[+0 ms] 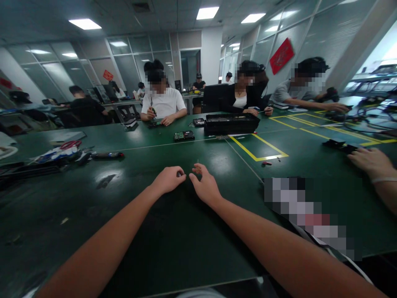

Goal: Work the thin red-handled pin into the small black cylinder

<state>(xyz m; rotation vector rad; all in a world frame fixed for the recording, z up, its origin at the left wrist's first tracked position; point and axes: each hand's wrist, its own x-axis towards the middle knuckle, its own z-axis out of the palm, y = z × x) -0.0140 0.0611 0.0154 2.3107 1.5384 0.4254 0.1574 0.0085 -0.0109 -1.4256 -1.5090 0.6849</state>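
Observation:
Over the middle of the green table (173,244), my left hand (169,179) has its fingers curled round a small dark object (179,174), mostly hidden by them. Just right of it is my right hand (205,184), thumb and fingers apart. A thin, pin-like thing (198,161) shows at its fingertips, too small to make out. A small gap separates the two hands. Beyond them lies a drive with a green circuit board (184,135), untouched by either hand.
A black box-shaped unit (232,124) stands at the far middle. Tools and a screwdriver (108,155) lie at left. Yellow tape (257,159) marks the table at right, near small red pieces (266,163). Another person's hand (370,162) rests at far right; people sit opposite.

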